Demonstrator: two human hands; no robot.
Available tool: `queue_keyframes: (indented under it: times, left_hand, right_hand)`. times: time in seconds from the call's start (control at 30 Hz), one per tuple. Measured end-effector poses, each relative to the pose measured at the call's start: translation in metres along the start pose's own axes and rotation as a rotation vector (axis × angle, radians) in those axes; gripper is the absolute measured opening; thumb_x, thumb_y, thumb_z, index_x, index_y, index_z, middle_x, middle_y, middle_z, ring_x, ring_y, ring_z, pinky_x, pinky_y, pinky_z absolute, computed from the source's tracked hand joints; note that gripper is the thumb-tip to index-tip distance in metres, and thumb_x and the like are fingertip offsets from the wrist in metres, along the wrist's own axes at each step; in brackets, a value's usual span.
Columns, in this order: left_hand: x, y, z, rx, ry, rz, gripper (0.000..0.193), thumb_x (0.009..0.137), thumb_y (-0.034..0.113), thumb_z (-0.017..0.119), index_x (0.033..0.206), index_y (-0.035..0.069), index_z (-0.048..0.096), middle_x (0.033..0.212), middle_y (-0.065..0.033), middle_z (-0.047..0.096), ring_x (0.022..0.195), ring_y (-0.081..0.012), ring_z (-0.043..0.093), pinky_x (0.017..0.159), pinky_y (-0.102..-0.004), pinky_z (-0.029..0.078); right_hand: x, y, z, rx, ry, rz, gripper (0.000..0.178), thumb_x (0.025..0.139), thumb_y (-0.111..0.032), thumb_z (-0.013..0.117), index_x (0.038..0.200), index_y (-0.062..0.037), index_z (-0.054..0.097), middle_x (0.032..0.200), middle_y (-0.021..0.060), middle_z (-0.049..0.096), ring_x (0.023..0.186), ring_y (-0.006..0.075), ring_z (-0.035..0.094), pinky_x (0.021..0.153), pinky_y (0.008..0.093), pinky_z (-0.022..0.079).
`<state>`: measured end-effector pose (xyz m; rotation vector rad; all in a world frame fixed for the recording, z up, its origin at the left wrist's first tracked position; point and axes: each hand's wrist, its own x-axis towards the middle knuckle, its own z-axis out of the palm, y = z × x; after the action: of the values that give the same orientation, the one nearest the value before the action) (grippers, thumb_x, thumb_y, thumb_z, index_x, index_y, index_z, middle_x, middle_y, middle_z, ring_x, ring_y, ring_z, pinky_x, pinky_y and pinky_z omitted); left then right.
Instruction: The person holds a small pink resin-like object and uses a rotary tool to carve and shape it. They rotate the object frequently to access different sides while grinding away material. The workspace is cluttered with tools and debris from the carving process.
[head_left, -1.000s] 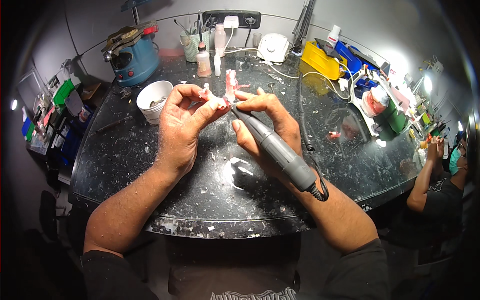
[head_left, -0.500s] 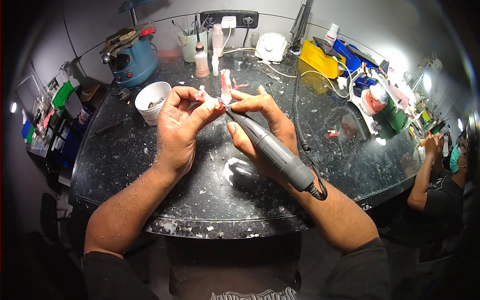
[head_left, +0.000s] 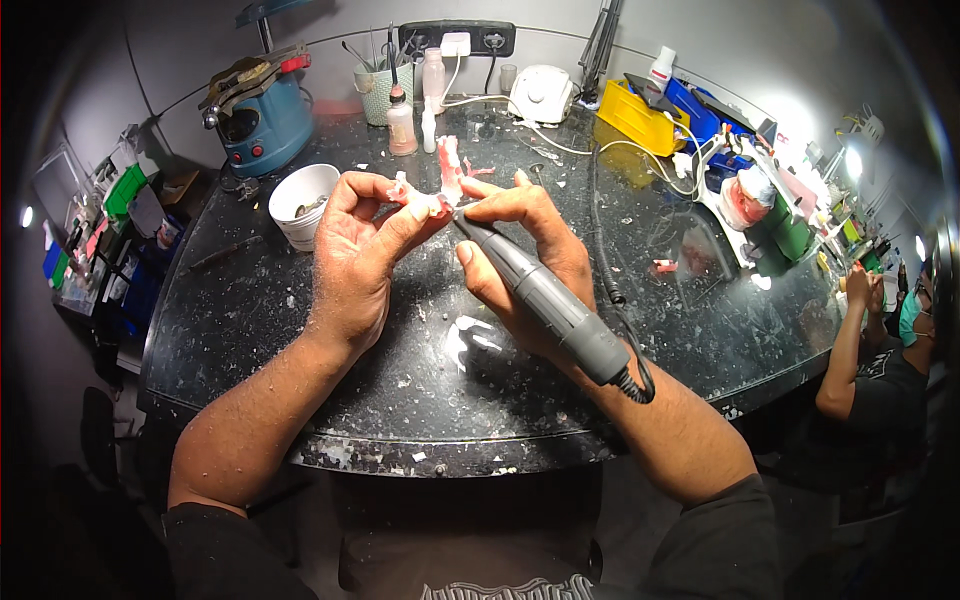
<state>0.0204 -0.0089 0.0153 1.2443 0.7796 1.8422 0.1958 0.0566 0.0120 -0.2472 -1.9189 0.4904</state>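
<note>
Between the thumb and fingers of my left hand (head_left: 362, 240) is a pink-and-white denture piece (head_left: 449, 168), one arm of it standing up and another pointing left. My right hand (head_left: 545, 235) is closed round a dark grey rotary handpiece (head_left: 548, 303), held slanted like a pen. The handpiece's tip meets or nearly meets the denture piece near my left fingertips; contact is too small to make out. A coiled cord (head_left: 640, 385) leaves its back end over my right forearm. Part of the denture piece is hidden by my left fingers.
On the black speckled table (head_left: 420, 400) stand a white tub (head_left: 300, 205), pink bottle (head_left: 402, 125), tool cup (head_left: 385, 95), blue machine (head_left: 268, 125) and white control box (head_left: 541, 95). Right lie a yellow bin (head_left: 640, 120) and a model in a white frame (head_left: 740, 205). A co-worker (head_left: 880, 370) sits far right.
Both hands hold nearly the same pose. The denture piece's upright arm has tilted slightly left, and the handpiece has shifted by a hair.
</note>
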Motion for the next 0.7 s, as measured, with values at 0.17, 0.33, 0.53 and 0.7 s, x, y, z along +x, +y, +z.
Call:
queue_keyframes:
  times: [0.17, 0.33, 0.53, 0.7]
  left_hand:
    - [0.0005, -0.0020, -0.0016, 0.007, -0.002, -0.002, 0.020, 0.096, 0.002, 0.064, 0.111, 0.007, 0.050, 0.111, -0.0082, 0.063, 0.111, -0.0195, 0.065, 0.105, -0.0391, 0.052]
    - [0.0008, -0.0044, -0.0010, 0.078, -0.002, 0.049, 0.024, 0.094, 0.001, 0.066, 0.110, 0.007, 0.050, 0.109, -0.0073, 0.063, 0.110, -0.0178, 0.064, 0.105, -0.0365, 0.050]
    - [-0.0001, -0.0013, 0.0024, 0.187, 0.016, 0.079, 0.026, 0.090, -0.001, 0.069, 0.107, 0.009, 0.053, 0.108, -0.0040, 0.061, 0.109, -0.0147, 0.062, 0.103, -0.0336, 0.047]
    - [-0.0013, 0.0002, 0.0015, 0.202, 0.027, 0.082, 0.027, 0.089, -0.001, 0.070, 0.108, 0.010, 0.054, 0.107, -0.0015, 0.059, 0.108, -0.0132, 0.060, 0.102, -0.0317, 0.045]
  right_hand:
    - [0.0005, -0.0017, -0.0010, -0.003, -0.010, 0.026, 0.031, 0.082, -0.009, 0.075, 0.111, -0.0085, 0.062, 0.109, 0.0087, 0.068, 0.123, 0.0279, 0.063, 0.120, 0.0605, 0.025]
    - [0.0018, -0.0035, -0.0050, -0.021, -0.020, 0.022, 0.030, 0.084, -0.009, 0.073, 0.112, -0.0079, 0.061, 0.117, 0.0143, 0.068, 0.122, 0.0269, 0.063, 0.120, 0.0573, 0.025]
    - [0.0019, -0.0007, -0.0045, -0.003, 0.026, 0.010, 0.031, 0.083, -0.008, 0.073, 0.112, -0.0084, 0.061, 0.117, 0.0131, 0.067, 0.126, 0.0274, 0.061, 0.120, 0.0574, 0.026]
    - [0.0023, -0.0017, -0.0048, -0.017, 0.001, 0.006, 0.031, 0.084, -0.007, 0.072, 0.112, -0.0082, 0.060, 0.114, 0.0108, 0.067, 0.126, 0.0269, 0.060, 0.121, 0.0579, 0.024]
